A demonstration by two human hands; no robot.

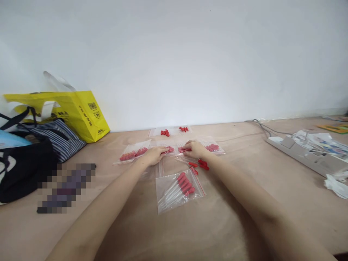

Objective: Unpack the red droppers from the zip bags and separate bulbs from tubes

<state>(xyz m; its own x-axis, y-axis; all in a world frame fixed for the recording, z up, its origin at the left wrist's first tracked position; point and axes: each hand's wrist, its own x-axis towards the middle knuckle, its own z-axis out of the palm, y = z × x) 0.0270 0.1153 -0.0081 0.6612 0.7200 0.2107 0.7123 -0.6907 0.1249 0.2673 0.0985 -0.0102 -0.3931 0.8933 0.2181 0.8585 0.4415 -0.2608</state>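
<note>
My left hand (154, 156) rests at the left edge of a clear zip bag (170, 149) of red-bulbed droppers, its fingers pressed together on the plastic. Bent fingers of my right hand (194, 149) close over the neighbouring zip bag (180, 149); the hand partly hides it. Farther left lies another bag of droppers (127, 156), and one more bag (212, 147) is right of my right hand. Nearest to me is a zip bag (178, 190) with several clear-stemmed, red-bulbed droppers. Loose red bulbs (203, 165) lie beside my right wrist.
Red pieces (165, 133) lie on clear plastic by the wall. A yellow bag (81, 112), a striped pouch (58, 139) and a black bag (27, 170) stand left, near a blurred-out object (67, 188). A power strip (304, 154) with cables and crumpled tissue (336, 185) are right.
</note>
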